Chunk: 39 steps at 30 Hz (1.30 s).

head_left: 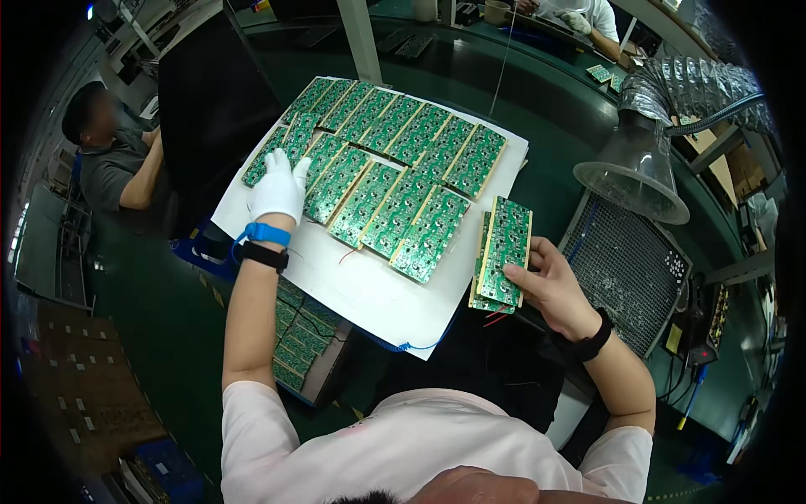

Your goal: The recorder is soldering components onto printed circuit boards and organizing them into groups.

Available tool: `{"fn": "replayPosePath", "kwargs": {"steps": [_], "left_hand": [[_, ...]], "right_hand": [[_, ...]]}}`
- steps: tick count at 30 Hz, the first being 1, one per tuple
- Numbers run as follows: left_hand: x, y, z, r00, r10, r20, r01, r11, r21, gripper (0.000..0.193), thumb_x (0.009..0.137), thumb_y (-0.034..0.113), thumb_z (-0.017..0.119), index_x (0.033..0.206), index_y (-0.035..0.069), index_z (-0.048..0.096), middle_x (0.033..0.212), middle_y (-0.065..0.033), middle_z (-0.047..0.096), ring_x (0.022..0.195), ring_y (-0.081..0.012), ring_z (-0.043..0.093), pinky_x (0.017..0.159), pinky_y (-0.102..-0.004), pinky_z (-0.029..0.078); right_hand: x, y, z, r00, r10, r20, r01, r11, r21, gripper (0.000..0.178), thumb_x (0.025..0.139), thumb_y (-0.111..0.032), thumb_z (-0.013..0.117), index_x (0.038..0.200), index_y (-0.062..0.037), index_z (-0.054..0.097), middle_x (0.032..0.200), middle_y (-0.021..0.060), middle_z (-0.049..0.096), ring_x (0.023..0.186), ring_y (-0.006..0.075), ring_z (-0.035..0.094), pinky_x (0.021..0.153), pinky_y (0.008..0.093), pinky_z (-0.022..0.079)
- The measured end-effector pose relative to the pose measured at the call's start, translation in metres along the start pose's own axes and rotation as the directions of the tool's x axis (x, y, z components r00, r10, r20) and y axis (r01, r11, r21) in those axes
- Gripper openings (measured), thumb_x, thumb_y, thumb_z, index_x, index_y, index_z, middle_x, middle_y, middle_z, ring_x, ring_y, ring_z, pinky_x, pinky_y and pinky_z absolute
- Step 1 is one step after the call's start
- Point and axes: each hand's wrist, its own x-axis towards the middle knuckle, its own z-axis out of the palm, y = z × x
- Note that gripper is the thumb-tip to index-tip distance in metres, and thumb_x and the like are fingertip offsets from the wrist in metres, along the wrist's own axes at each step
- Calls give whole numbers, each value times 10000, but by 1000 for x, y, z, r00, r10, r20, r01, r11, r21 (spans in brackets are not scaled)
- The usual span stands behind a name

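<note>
My left hand (278,186), in a white glove with a blue wrist strap and a black band, reaches to the left end of two rows of green circuit boards (389,126). Its fingers and thumb are on one circuit board (299,134), which sits askew over the gap between the rows. The boards lie side by side on a white sheet (395,311). To the right, my bare right hand (547,281) grips a small stack of circuit boards (506,252), thumb on top. Short red wires hang from the stack's lower end.
A clear fume hood (634,181) on a silver duct hangs over a black mesh tray (625,269) at the right. Below the sheet's left side stands a box of more boards (294,344). One person (117,160) is at the left, another (583,21) across the bench.
</note>
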Motion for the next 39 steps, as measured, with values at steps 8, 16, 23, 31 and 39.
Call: {"fn": "replayPosePath", "kwargs": {"steps": [8, 16, 23, 31, 39], "left_hand": [[61, -34, 13, 986, 49, 159, -67, 992, 106, 588, 989, 479, 482, 1422, 80, 489, 1248, -193, 648, 1014, -375, 673, 844, -472, 550], [31, -16, -25, 995, 27, 100, -23, 999, -41, 464, 934, 444, 588, 1275, 136, 653, 1157, -155, 697, 1008, -345, 681, 892, -423, 551], [26, -33, -13, 997, 10, 83, 9, 975, -221, 493, 875, 395, 673, 1251, 77, 657, 1116, -167, 713, 1021, -330, 684, 887, -400, 548], [38, -36, -10, 997, -18, 81, 41, 957, -287, 514, 843, 374, 738, 1232, 44, 670, 1079, -181, 724, 1000, -295, 700, 889, -370, 547], [30, -57, -45, 995, -2, 103, 27, 968, -250, 636, 828, 455, 762, 1223, -33, 656, 1162, -224, 690, 1042, -325, 684, 912, -355, 540]], "right_hand": [[3, -3, -2, 1000, 4, 2, -4, 1000, 21, 465, 949, -86, 672, 1318, 26, 410, 1179, 113, 620, 1027, 150, 662, 889, 298, 581], [7, 5, -8, 1000, 8, -10, -8, 1000, 5, 471, 945, -83, 677, 1318, 24, 409, 1170, 113, 620, 1014, 144, 660, 860, 283, 582], [10, -1, -7, 1000, 16, -12, -17, 1000, -16, 484, 938, -94, 692, 1317, 18, 412, 1160, 109, 620, 1004, 132, 655, 839, 266, 580], [14, 3, -9, 1000, 7, -10, -7, 999, -49, 488, 940, -101, 692, 1322, 14, 412, 1136, 96, 628, 982, 124, 661, 831, 260, 578], [13, 1, -14, 999, -7, -35, 5, 998, -69, 490, 940, -85, 685, 1332, 19, 410, 1163, 110, 635, 975, 128, 670, 831, 267, 578]]}}
